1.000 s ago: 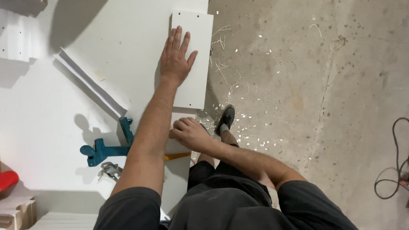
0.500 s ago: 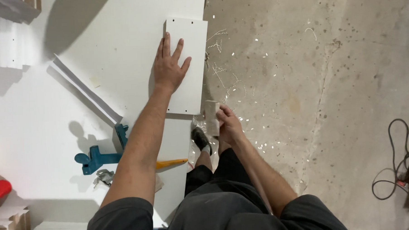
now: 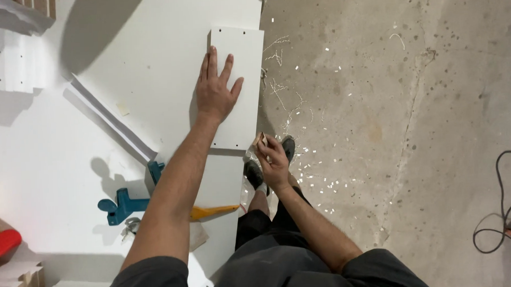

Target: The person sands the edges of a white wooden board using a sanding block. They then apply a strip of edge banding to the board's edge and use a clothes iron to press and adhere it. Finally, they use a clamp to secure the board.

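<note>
Both hands are out in front of me. My right hand (image 3: 274, 160) is nearest, hanging over the floor just off the edge of the tabletop (image 3: 52, 150), its fingers pinched together on a small tan block (image 3: 260, 139) that sits right by the near right corner of the white panel (image 3: 237, 82). I cannot tell whether the block touches that corner. Below that hand I see my dark shoes (image 3: 256, 173) on the concrete floor (image 3: 390, 99), with pale chips and shavings (image 3: 325, 180) scattered around them.

My left hand (image 3: 215, 94) reaches farther, lying flat on the panel with fingers spread and palm pressing down. The panel lies lengthwise away from me along the right edge of the tabletop, with small holes near its far corners.

To the left of my left forearm lies a teal clamp (image 3: 124, 202) with a yellow piece (image 3: 212, 211) beside it, and a long white strip (image 3: 110, 120) runs diagonally beyond. At the far left edge is a red object (image 3: 1, 244). A dark cable (image 3: 504, 208) loops on the floor at the right.
</note>
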